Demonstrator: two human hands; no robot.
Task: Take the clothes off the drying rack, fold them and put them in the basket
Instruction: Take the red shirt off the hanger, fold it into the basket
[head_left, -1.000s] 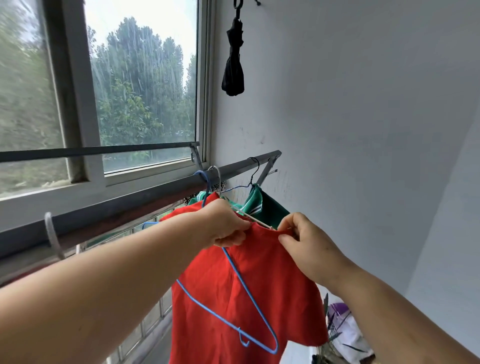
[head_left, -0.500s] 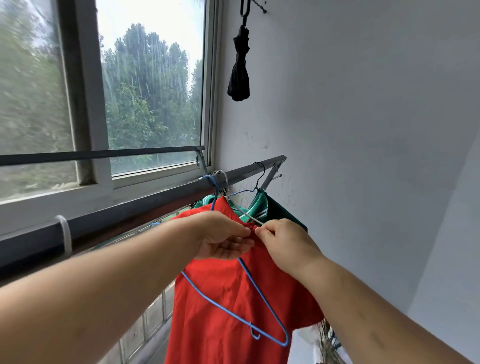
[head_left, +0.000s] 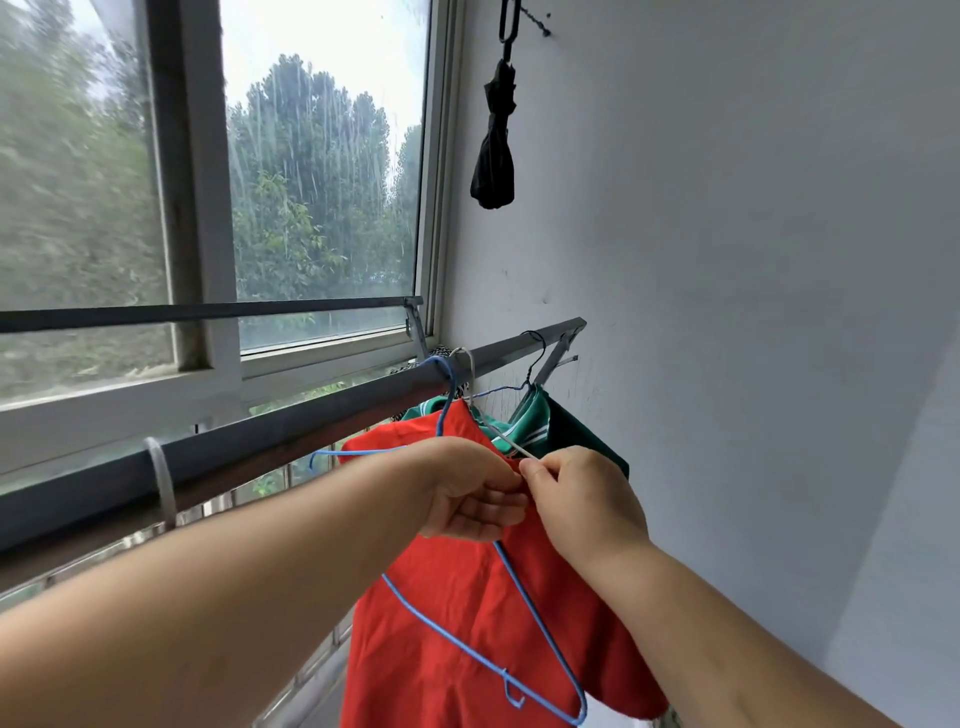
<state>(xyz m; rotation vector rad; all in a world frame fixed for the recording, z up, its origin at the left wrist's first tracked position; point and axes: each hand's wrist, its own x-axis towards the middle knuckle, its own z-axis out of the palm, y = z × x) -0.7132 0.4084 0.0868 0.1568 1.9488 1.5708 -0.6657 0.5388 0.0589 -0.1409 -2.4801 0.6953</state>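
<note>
A red garment (head_left: 467, 623) hangs from the grey metal drying rail (head_left: 311, 421) below the window. A blue wire hanger (head_left: 540, 644) lies across its front, hook over the rail. My left hand (head_left: 467, 488) grips the top edge of the red garment, fingers curled. My right hand (head_left: 576, 493) pinches the same edge right beside it, by a thin white hanger arm (head_left: 506, 441). Behind hangs a green garment (head_left: 571, 431) with white stripes on a dark hanger. No basket is in view.
A white ring (head_left: 161, 483) sits on the rail at the left. A second thinner bar (head_left: 208, 312) runs along the window. A folded black umbrella (head_left: 496, 150) hangs on the grey wall above. The wall stands close on the right.
My right hand has slid left along the garment's top edge until it meets my left hand. The view has tilted up slightly.
</note>
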